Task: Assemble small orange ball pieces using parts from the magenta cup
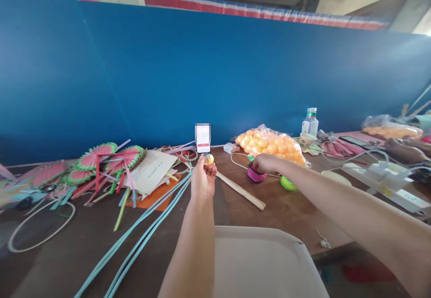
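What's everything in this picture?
Partition: one, blue, back
Tabletop: one, brown, middle
Paper fans: several, pink-green, left
Papers: several, white, left
Strips: several, light blue, front left
Phone: one, white screen, back centre
Wooden stick: one, pale, centre
Balls: many, orange, bagged, right
Bottle: one, clear, right
Power strip: at least one, white, right
Pot: one, purple, centre right
Unclear object: one, lime, near pot
Smooth surface: one, white, front
Round piece: one, yellowish, centre
Left hand: one, bare, holding round piece
Right hand: one, bare, at pot
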The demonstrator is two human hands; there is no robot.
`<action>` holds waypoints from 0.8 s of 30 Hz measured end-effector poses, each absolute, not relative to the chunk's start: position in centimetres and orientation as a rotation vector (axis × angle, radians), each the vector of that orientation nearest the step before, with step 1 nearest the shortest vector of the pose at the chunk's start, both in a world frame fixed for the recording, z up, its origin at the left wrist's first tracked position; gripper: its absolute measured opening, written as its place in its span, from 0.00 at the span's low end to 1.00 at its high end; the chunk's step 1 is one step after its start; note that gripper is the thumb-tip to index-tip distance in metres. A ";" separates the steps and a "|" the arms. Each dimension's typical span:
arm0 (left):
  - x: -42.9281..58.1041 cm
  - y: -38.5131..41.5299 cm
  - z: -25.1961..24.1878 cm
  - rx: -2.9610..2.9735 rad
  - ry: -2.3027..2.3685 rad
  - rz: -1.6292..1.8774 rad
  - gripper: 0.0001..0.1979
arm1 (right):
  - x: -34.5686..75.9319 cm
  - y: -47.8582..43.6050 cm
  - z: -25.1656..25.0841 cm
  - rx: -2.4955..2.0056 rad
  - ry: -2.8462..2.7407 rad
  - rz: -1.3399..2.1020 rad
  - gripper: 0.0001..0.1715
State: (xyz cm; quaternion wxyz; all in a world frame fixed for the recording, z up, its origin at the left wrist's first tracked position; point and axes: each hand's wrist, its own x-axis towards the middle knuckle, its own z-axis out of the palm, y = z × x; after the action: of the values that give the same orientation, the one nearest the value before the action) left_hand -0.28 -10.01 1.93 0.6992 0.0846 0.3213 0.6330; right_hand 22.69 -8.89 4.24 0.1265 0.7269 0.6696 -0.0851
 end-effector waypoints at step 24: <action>-0.1 -8.7 0.6 0.126 0.836 1.359 0.08 | 23.5 -11.3 6.4 2.614 2.398 -1.324 0.13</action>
State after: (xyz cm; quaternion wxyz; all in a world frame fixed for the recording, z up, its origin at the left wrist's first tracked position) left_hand -0.08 -8.65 0.64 0.6965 0.0565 0.3746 0.6094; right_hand 23.45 -11.29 6.36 -0.3166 0.6549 0.6007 -0.3316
